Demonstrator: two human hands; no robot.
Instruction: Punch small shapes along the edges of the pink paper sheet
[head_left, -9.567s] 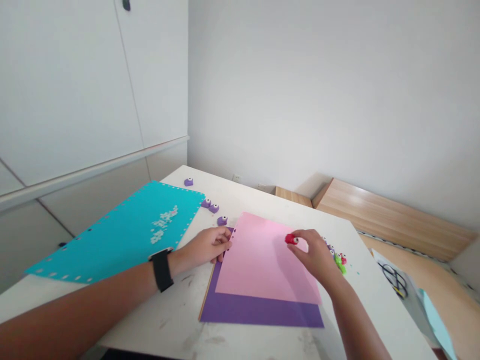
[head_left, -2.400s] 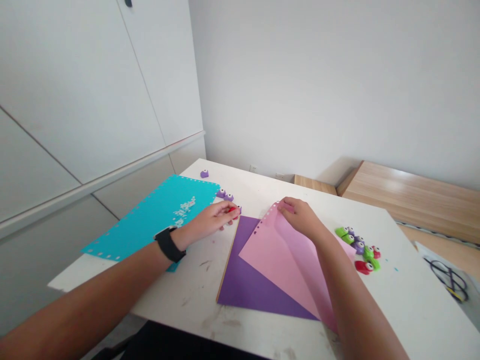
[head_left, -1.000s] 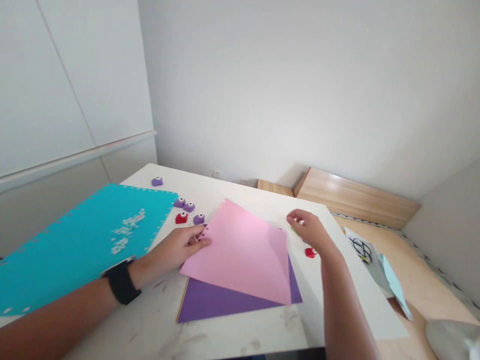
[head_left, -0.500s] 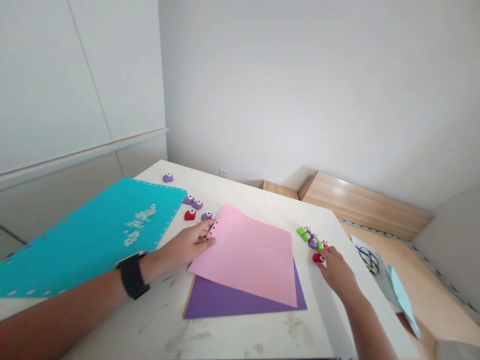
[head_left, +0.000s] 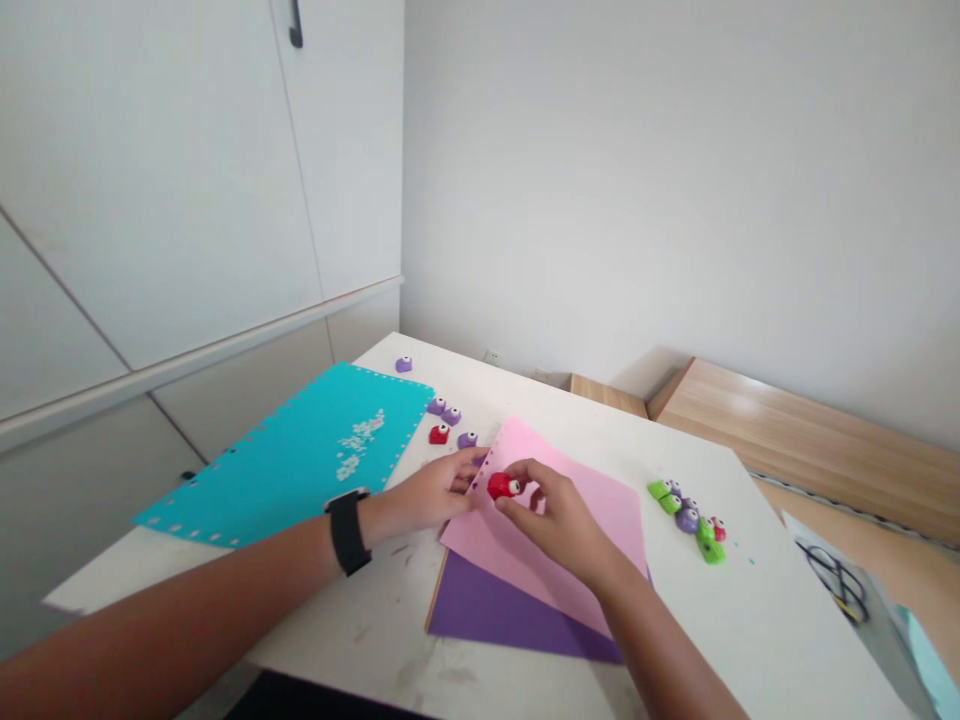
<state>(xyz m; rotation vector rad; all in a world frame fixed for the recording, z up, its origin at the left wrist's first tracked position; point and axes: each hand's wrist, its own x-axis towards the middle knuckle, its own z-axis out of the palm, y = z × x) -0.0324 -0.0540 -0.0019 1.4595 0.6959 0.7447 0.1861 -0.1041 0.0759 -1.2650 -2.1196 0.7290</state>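
Pale walls (head_left: 637, 180) and a white cabinet (head_left: 187, 180) are seen behind a white table (head_left: 765, 640), its near part marked by grey smudges. On it a purple sheet (head_left: 510, 605) is laid and is partly covered by a pink sheet (head_left: 592, 495), set askew so that purple is shown along the near edge. Small dark holes are lined up along the pink sheet's left edge. A red punch (head_left: 501, 487), topped by a white button with a dark dot, is clamped between the thumb and fingers of the right hand (head_left: 559, 518) and is held over the pink sheet, near that row of holes; whether the paper is touched by it cannot be told. By the left hand (head_left: 435, 490), the same edge is met with bent fingers and thumb, but whether the paper is pinched between them cannot be seen. A dark watch (head_left: 347, 532) is worn on the left wrist. Farther left, a blue sheet (head_left: 285, 460) is spread, its borders lined with holes, with white scraps (head_left: 360, 440) scattered on it. Between the sheets, a second red punch (head_left: 439, 434) is seen near several purple punches (head_left: 451, 416). To the right, green, purple and red ones are gathered in a cluster (head_left: 686, 518).
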